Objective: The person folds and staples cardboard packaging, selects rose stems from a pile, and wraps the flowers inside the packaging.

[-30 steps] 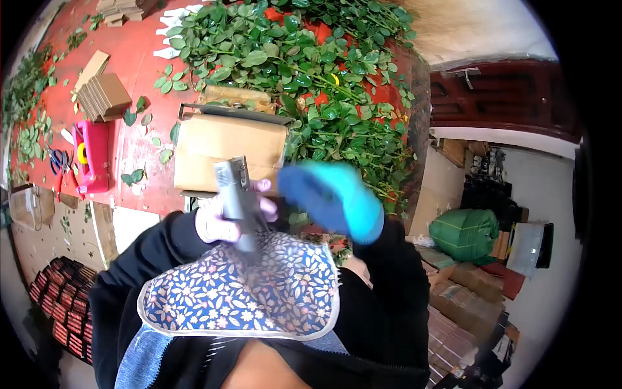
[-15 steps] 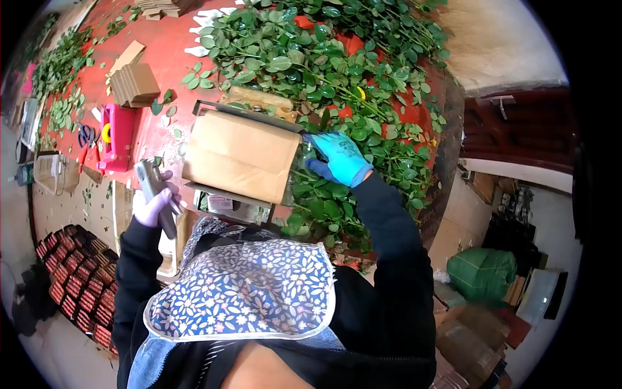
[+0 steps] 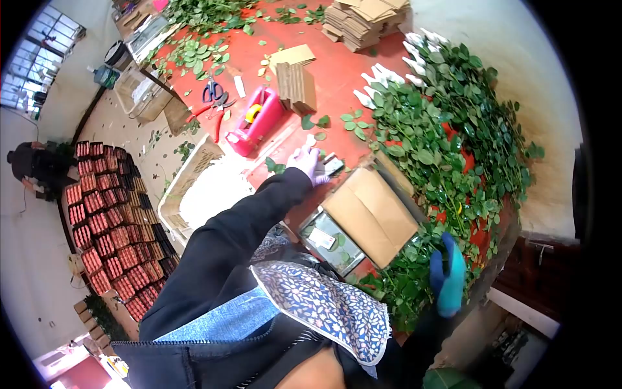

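Observation:
My left hand [image 3: 310,165], in a lavender glove, is low over the red table behind the box. Its fingers are around a slim grey stapler-like tool [image 3: 334,165], partly hidden by the hand. My right hand [image 3: 448,275], in a blue and teal glove, is apart from the box at its right, over the leafy stems, with fingers apart and nothing in them. Between the hands sits a box [image 3: 372,214] with brown cardboard on top. A clear panel with a white label [image 3: 321,238] shows on its near side.
Leafy stems [image 3: 421,139] with white-wrapped ends cover the table's right side. A pink tape dispenser [image 3: 256,123], pruning shears [image 3: 217,104] and folded cardboard [image 3: 297,87] lie farther left. A white-lined basket [image 3: 207,188] stands beside the table. Another person [image 3: 40,170] is at far left.
My view has swung left. My left hand has carried the grey tool forward, down to the table behind the box. My right hand has come away from the box's right end.

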Tool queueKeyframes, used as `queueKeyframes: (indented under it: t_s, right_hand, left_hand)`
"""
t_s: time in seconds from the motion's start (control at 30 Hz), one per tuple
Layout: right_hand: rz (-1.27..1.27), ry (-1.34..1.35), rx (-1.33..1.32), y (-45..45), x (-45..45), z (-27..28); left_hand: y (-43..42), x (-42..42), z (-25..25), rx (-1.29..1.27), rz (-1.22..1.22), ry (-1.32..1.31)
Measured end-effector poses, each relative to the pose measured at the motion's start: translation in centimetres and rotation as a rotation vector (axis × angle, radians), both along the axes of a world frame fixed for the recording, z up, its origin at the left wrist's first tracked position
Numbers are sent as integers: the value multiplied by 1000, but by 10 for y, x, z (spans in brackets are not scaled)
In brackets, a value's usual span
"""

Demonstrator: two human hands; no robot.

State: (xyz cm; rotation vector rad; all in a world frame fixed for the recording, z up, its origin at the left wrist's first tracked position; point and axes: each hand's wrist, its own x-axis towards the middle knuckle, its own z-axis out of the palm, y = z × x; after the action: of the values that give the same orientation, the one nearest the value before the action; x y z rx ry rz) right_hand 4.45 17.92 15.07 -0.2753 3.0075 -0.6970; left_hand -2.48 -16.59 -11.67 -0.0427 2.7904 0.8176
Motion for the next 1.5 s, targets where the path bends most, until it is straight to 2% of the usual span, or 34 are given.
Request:
queueKeyframes:
  t_s: [0.03,0.07,0.13,0.17,0.2,0.23,0.27,0.3,0.33,0.4,0.43,0.5,0.53,0.57,0.6,0.63,0.67,0.73,0.8,0.87,0.93,1.0,1.03,1.1,1.13,1.2,1.23,1.27,1.33,1.37,1.43,1.5]
  right_hand:
    - [-129,-124,-214,-25,10,15]
    - [-277,-218,-431,-51,20,30]
    - [-207,-317,-534,-94,32,26]
    - [-134,-339,-509,-114,36,15]
    - [26,-353,-441,-134,31,3]
    - [185,-357,-385,-155,26,-9]
    - [229,-409,-413,-177,22,-24]
    - [359,-352,-380,-195,6,-24]
    - [378,-367,-389,-215,5,-37]
    - [387,-397,-382,-247,2,-53]
    - [407,-440,-395,-259,2,-60]
    - [412,-603,-425,-270,8,-89]
    - [279,-832,-554,-280,7,-87]
    - [158,-1027,-668,-291,9,-97]
    - [153,-1029,-663,-302,9,-114]
    - [150,-1036,-709,-316,11,-137]
    - [144,-1038,-756,-330,15,-163]
    - [64,-1058,-867,-364,2,-209]
    - [-197,-1170,-1278,-392,-8,-243]
    - [-206,-1157,-1338,-427,-27,-252]
    - [-227,-1144,-1400,-445,-33,-262]
    - [-609,-1356,-1482,-448,-30,-286]
    - [-623,-1617,-1833,-429,-6,-373]
    - [-787,-1355,-1313,-440,9,-325]
    - [-771,-1339,-1312,-438,-1,-314]
    - [-162,-1300,-1470,-409,8,-291]
    - [-63,-1247,-1520,-396,7,-275]
    - [237,-972,-1268,-372,5,-242]
    - [430,-681,-958,-311,-2,-174]
    - [375,-678,-959,-277,0,-150]
    - [84,-815,-1424,-201,-1,-118]
    - [-48,-466,-1172,-147,7,-53]
  left_hand:
    - [-16,-1,23,11,47,84]
    - [-44,-1,27,-6,82,354]
    - [-119,-7,28,-85,272,564]
    - [-148,-3,44,-253,386,399]
    - [-176,0,30,-326,463,308]
    - [-204,1,1,-324,396,156]
    - [-222,-4,-20,77,430,-85]
    - [-229,-10,-26,477,444,-355]
    - [-233,-9,-36,491,441,-352]
    - [-234,-5,-44,1051,452,-335]
    - [-234,1,-41,1066,452,-347]
    - [-239,25,-13,1002,332,-36]
    - [-242,47,43,938,319,26]
    - [-258,86,41,879,219,-2]
    - [-272,132,38,1041,259,-71]
    - [-289,185,23,1035,343,-201]
    - [-295,211,41,1115,422,-302]
    - [-302,259,29,1200,604,-465]
    - [-299,255,37,1263,626,-544]
    - [-300,258,28,1260,636,-577]
    - [-300,264,15,1296,688,-748]
    - [-301,264,3,1256,665,-753]
    - [-297,268,-4,1213,654,-746]
    - [-296,283,-27,1174,661,-669]
    - [-296,295,-38,1146,650,-724]
    - [-283,304,-39,1156,566,-791]
    - [-273,299,-40,1174,505,-820]
    - [-253,298,-36,1169,478,-810]
    - [-200,279,-23,1202,367,-716]
    - [-174,262,-8,1184,327,-748]
    - [-112,225,23,1262,217,-711]
    - [-71,186,87,1246,-20,-674]
